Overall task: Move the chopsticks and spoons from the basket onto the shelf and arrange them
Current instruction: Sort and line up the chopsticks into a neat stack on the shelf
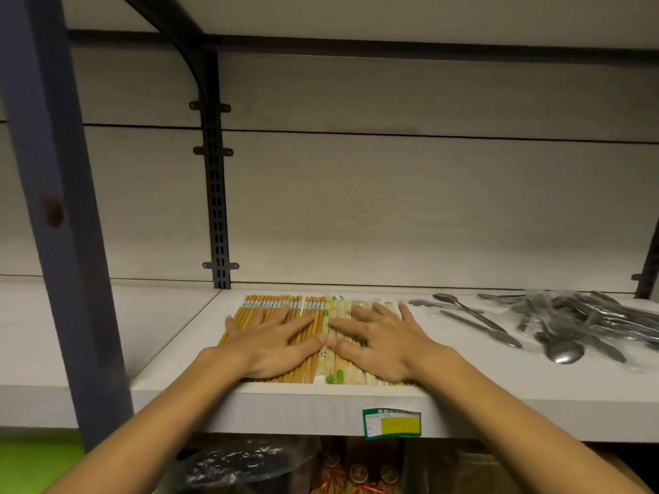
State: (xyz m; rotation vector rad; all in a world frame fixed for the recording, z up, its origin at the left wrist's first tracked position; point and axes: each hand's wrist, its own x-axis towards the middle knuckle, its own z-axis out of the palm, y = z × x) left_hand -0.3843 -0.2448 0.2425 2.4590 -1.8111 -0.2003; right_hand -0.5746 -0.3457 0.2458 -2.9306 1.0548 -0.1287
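Shelf [463, 379] front edge bears a green-and-yellow price label [391, 423], its print illegible. Above the label, the left hand [274, 338] lies flat, fingers spread, on brown chopsticks [271, 304] with pale printed bands; the right hand [381, 338] lies likewise on pale wrapped chopsticks [338, 376]. Neither grips. Right of the label, bagged spoons [570, 322] lie on the shelf.
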